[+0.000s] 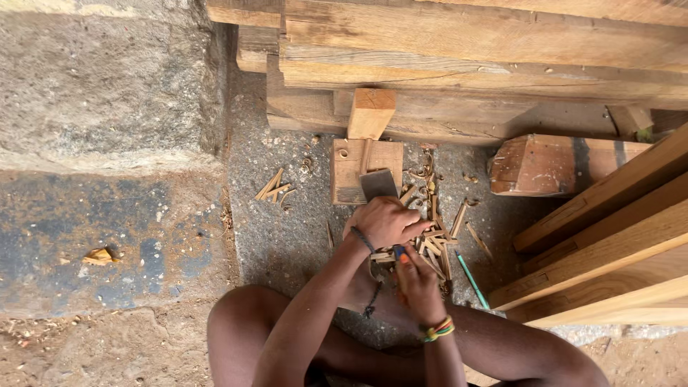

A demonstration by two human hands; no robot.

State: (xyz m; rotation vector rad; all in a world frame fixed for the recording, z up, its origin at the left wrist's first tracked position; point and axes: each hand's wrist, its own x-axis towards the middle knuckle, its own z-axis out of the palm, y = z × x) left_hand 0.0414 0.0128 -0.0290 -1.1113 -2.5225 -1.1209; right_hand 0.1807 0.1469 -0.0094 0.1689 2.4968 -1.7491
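I sit on the ground with my knees apart. My left hand (385,221), with a dark cord at the wrist, is closed around the handle of a flat metal blade (378,184) that rests on a small wooden block (348,166). Just below, my right hand (419,278), wearing a coloured bead bracelet, pinches a thin wooden stick (398,262) upright. Between and beside both hands lies a pile of short split wooden sticks (434,244).
Stacked timber planks (473,64) lie across the back, and more planks (609,244) slant in at the right. A reddish wood block (534,165) sits at the right. A few sticks (272,188) and a teal rod (471,281) lie on the gritty ground. A concrete slab (107,86) stands at the left.
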